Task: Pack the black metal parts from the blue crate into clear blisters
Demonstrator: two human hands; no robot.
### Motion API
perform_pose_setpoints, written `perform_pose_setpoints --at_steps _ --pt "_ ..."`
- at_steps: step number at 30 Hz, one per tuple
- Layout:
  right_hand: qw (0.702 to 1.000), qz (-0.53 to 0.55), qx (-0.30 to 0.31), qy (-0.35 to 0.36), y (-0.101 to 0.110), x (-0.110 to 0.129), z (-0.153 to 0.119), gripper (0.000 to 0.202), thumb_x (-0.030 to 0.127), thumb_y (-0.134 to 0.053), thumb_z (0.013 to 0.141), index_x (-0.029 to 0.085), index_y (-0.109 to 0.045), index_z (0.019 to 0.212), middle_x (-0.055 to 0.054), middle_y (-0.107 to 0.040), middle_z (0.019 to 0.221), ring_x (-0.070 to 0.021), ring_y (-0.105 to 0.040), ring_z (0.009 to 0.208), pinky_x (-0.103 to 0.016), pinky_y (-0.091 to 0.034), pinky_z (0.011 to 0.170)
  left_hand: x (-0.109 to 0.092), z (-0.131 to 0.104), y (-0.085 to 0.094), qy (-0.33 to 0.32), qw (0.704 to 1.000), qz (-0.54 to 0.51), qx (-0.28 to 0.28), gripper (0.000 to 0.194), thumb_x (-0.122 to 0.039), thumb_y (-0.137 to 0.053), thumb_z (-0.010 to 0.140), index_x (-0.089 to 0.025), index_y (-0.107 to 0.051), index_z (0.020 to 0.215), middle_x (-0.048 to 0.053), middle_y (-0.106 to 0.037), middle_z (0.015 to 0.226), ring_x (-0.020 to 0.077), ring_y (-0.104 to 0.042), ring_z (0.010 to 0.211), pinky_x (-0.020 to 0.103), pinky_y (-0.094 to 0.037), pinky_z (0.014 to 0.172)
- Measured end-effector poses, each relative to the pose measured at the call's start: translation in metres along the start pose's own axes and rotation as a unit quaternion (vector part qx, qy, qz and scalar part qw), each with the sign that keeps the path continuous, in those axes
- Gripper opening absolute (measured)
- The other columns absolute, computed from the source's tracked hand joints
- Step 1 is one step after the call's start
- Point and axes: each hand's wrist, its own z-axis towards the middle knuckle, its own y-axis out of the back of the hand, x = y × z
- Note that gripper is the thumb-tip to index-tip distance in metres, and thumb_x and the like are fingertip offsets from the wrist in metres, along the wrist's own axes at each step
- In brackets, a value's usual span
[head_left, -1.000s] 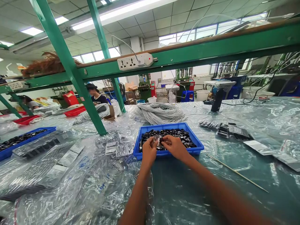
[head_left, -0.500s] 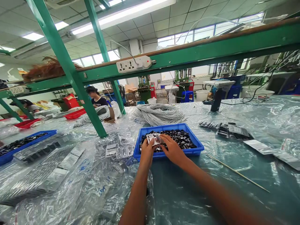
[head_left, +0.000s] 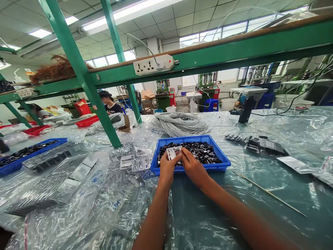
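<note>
Head view: my left hand [head_left: 167, 168] grips a small clear packet [head_left: 171, 152] between thumb and fingers, and my right hand [head_left: 194, 166] has its fingertips closed on the packet's right edge, so both hands are grasping it; the packet is over the near left part of a blue tray [head_left: 208, 169], and my fingers hide some of it. That tray is heaped with small black parts [head_left: 206, 152], spread nearly from wall to wall below the rim. Well off to the left, a second blue tray [head_left: 61, 140] holds similar dark pieces, with a clear plastic box [head_left: 53, 158] just beside it. My wrists cross the near edge of the first tray, and green tabletop [head_left: 205, 211] runs from that edge towards me between my forearms. On the right, a thin stick [head_left: 270, 192] slants across the table near the tray's corner. Left of the tray lie flat clear packs [head_left: 140, 165], near the foot of a green upright [head_left: 104, 119], and a coil of grey cable [head_left: 180, 124] lies just behind the far rim
</note>
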Motion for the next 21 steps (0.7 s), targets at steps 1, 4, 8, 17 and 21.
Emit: perform_pose_setpoints --at_steps 1,4,8,17,21 --pt "1.000 -0.001 -0.001 0.000 0.001 0.000 -0.001 0.052 0.004 -0.034 0.095 0.012 -0.046 0.145 -0.022 -0.053 0.140 -0.0308 -0.048 0.134 -0.049 -0.050 0.106 0.002 0.000 -0.001 -0.005 1.000 0.006 -0.009 0.044 -0.029 -0.089 0.050 -0.013 -0.071 0.087 0.006 -0.073 0.084 0.0187 -0.066 0.078 0.031 -0.050 0.077" --pt "1.000 0.008 -0.003 -0.006 0.003 0.000 -0.001 0.053 0.005 -0.034 0.095 0.014 -0.045 0.146 -0.020 -0.053 0.140 -0.0303 -0.049 0.134 -0.050 -0.049 0.108 0.006 0.000 -0.002 0.006 1.000 -0.006 -0.022 0.043 -0.029 -0.087 0.050 -0.013 -0.071 0.087 0.006 -0.073 0.084 0.0194 -0.066 0.078 0.031 -0.049 0.075" --pt "0.998 0.053 -0.015 -0.036 0.006 0.004 0.003 0.049 0.009 -0.038 0.095 0.014 -0.050 0.142 -0.018 -0.055 0.138 -0.0276 -0.053 0.131 -0.048 -0.048 0.109 0.007 0.004 0.001 0.002 0.999 -0.013 -0.029 0.038 -0.025 -0.084 0.050 -0.014 -0.072 0.084 0.006 -0.073 0.083 0.0202 -0.066 0.079 0.031 -0.048 0.077" --pt "0.939 0.294 0.002 -0.180 0.023 0.003 0.016 0.038 0.027 -0.066 0.083 0.018 -0.066 0.120 -0.012 -0.071 0.118 -0.0265 -0.068 0.108 -0.044 -0.057 0.095 -0.006 0.004 0.011 -0.082 0.989 0.114 0.042 0.026 -0.025 -0.076 0.060 -0.017 -0.071 0.084 0.001 -0.068 0.074 0.0163 -0.059 0.068 0.026 -0.044 0.066" --pt "0.893 0.385 0.058 -0.225 0.032 -0.016 0.019 0.024 0.028 -0.067 0.081 0.018 -0.070 0.102 -0.007 -0.076 0.099 -0.0247 -0.074 0.094 -0.041 -0.061 0.086 -0.016 0.001 0.009 -0.132 0.963 0.216 0.088 0.020 -0.018 -0.071 0.061 -0.022 -0.070 0.081 -0.001 -0.064 0.068 0.0162 -0.054 0.063 0.025 -0.040 0.061"
